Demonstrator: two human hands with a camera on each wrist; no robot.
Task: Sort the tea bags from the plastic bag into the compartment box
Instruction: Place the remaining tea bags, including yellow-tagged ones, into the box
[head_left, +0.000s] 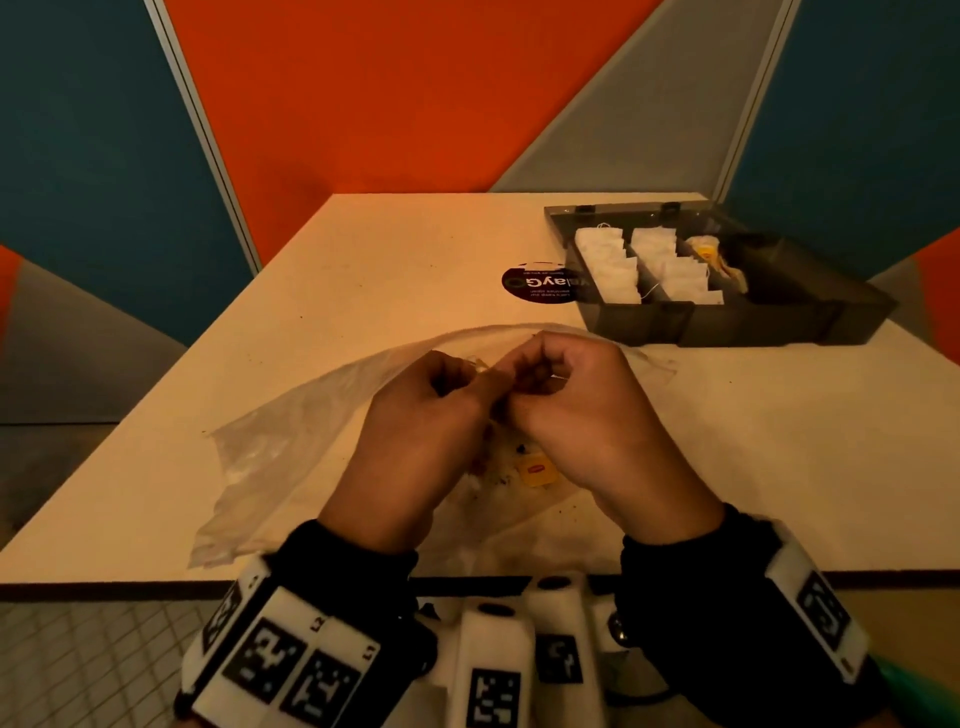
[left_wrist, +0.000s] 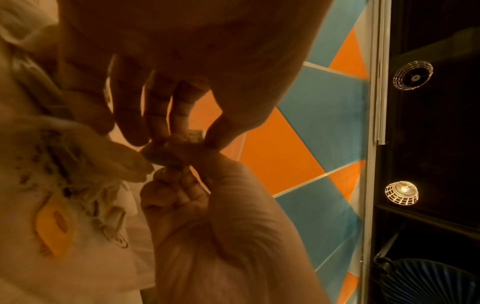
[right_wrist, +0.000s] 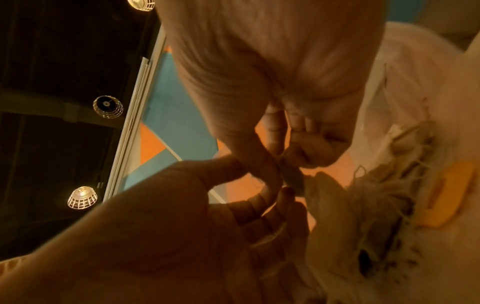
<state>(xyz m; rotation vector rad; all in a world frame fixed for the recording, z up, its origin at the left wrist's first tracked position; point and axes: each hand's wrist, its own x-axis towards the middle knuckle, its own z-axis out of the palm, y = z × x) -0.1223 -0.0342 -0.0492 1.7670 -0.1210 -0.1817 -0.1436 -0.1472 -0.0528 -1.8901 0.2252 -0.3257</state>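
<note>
Both hands meet above the clear plastic bag (head_left: 291, 441), which lies open on the table. My left hand (head_left: 467, 374) and right hand (head_left: 530, 374) each pinch a small brownish tea bag (left_wrist: 168, 156) between thumb and fingertips; in the head view it is almost hidden. Under the hands, inside the plastic bag, lies a tangle of tea bags with strings and a yellow tag (head_left: 535, 470). The dark compartment box (head_left: 727, 322) stands open at the back right. White tea bags (head_left: 608, 265) fill its two left compartments, and yellow-tagged bags (head_left: 711, 254) lie in the third.
A round black sticker (head_left: 540, 283) sits on the pale table (head_left: 363, 270) left of the box. Loose tea crumbs dot the table around the bag. Coloured partition panels (head_left: 415, 93) close off the back and sides. The table's front edge (head_left: 104, 584) runs just before my wrists.
</note>
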